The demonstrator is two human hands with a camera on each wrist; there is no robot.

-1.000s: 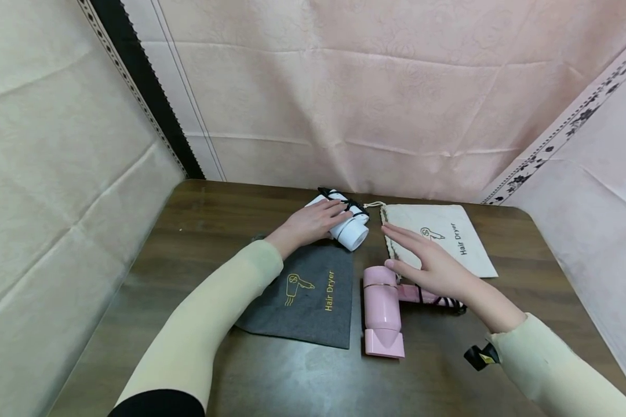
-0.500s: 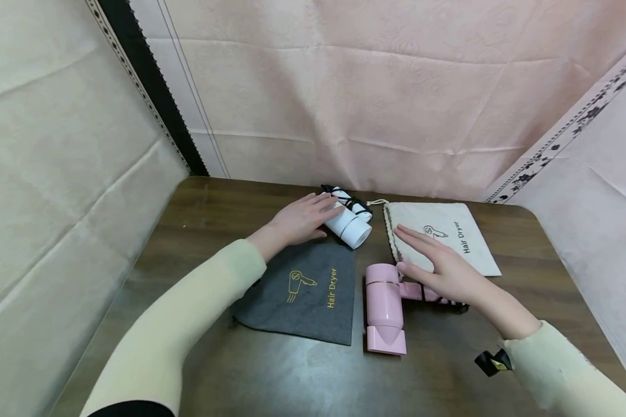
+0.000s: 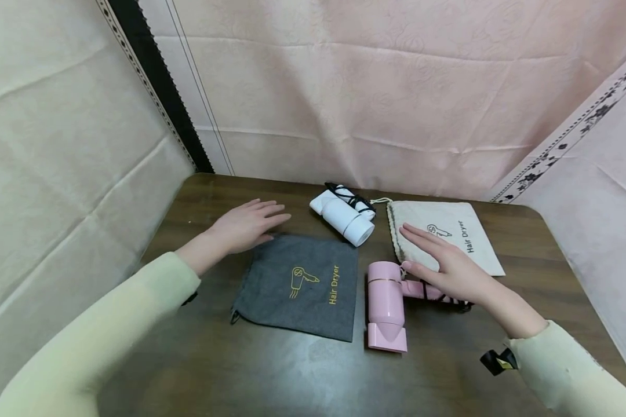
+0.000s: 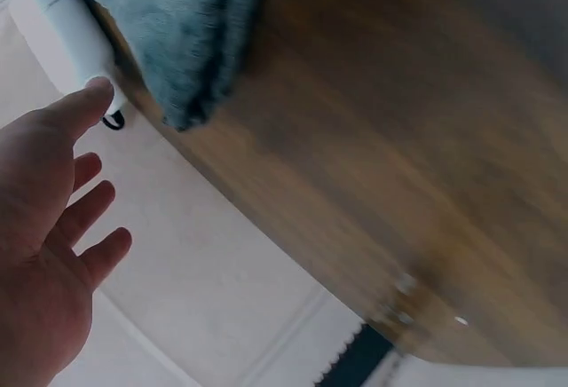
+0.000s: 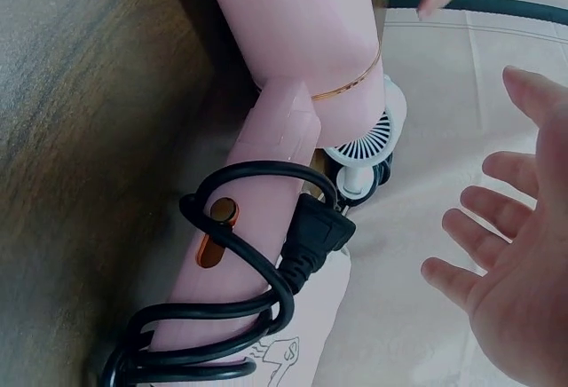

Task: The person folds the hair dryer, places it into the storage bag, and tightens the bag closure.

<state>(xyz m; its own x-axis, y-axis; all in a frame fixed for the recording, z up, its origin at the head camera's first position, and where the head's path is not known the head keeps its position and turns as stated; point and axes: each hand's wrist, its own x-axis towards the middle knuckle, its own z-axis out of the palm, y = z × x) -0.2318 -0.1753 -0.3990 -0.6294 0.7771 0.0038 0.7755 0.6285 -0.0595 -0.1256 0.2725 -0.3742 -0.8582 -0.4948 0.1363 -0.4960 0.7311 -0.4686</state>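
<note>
My left hand [image 3: 242, 226] hovers at the upper left corner of a dark grey drawstring pouch [image 3: 297, 313] printed "Hair Dryer"; its fingers are stretched out and hold nothing. A white hair dryer [image 3: 341, 217], its black cord wrapped round the handle, lies at the back of the table to the right of that hand. My right hand [image 3: 448, 266], fingers extended, is over the cream "Hair Dryer" pouch [image 3: 480, 255] and partly covers it. Just left of and below this hand lies a pink hair dryer [image 3: 386, 301], whose handle carries a coiled black cord [image 5: 204, 307].
All of this lies on a dark wooden table [image 3: 271, 382] with rounded back corners. Pale cloth [image 3: 396, 104] hangs behind the table and along both sides. A small black item [image 3: 499, 362] shows at the right sleeve's cuff.
My left hand has drawn away from the white hair dryer, leftward past the grey pouch, leaving the dryer lying on the table. My right hand has shifted slightly right.
</note>
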